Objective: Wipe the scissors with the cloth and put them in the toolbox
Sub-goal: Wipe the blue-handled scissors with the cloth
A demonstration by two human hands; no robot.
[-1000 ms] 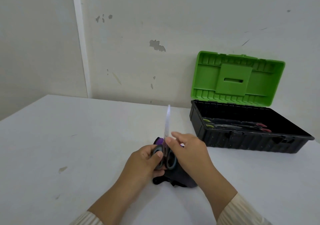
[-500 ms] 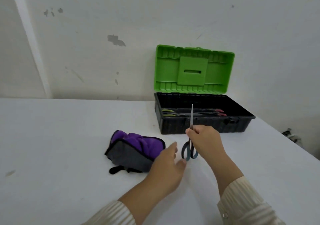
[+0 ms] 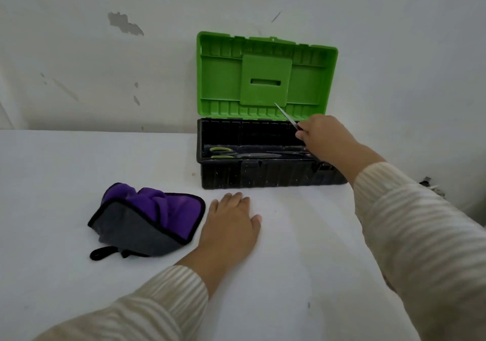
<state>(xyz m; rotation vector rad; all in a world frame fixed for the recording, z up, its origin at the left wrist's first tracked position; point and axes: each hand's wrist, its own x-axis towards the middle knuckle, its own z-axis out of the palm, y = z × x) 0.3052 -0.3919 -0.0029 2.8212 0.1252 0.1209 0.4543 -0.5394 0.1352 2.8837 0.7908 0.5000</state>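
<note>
Right hand (image 3: 323, 138) grips the steel-bladed scissors (image 3: 285, 114), handles hidden so prob. a pinch, over the right end of the open black plastic toolbox w/ green lid (image 3: 263, 175); left hand (image 3: 231, 222) lies flat, empty, by the purple-grey cloth (image 3: 155, 217): lower blade level.

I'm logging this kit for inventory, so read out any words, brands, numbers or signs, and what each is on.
No text to read. The toolbox lid shows only moulded ribs and a slot; the toolbox base, the cloth and the scissors in the right hand carry no visible lettering.
</note>
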